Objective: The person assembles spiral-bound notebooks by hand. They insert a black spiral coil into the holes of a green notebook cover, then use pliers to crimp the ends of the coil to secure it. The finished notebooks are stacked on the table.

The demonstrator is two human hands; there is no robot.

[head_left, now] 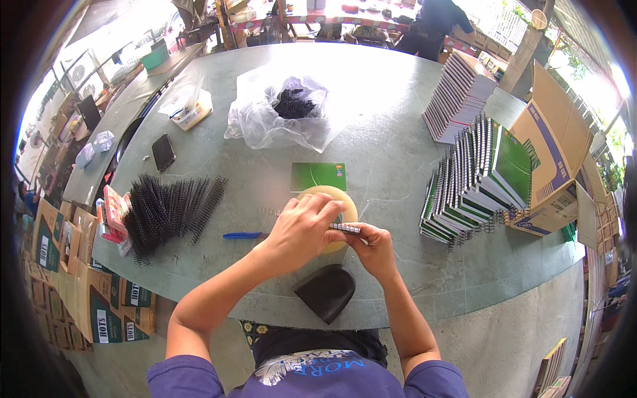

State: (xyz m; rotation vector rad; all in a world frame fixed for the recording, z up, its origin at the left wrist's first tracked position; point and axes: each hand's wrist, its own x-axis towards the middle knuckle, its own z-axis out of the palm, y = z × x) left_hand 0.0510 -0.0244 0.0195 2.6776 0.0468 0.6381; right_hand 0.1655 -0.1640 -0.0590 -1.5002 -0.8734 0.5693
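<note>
Both hands meet at the middle of the table over a pale yellow round disc (347, 201). My right hand (373, 251) pinches the end of a small spiral notebook (346, 228), whose edge shows black wire rings against white pages. Across its other end bends my left hand (298, 229), fingers curled and closed on it; the hand covers most of the notebook. Just beyond the disc lies a green notebook cover (318, 176). A blue pen-like tool (243, 235) rests left of my left hand. Nearer my body sits a dark rounded block (326, 292).
Black wire coils (174, 207) are heaped at left beside a phone (163, 152) and a plastic tub (191, 109). A clear bag (249, 123) with black coils stands at the back. Green spiral notebooks (507, 159), a white notebook stack (458, 96) and an open carton (541, 172) occupy the right.
</note>
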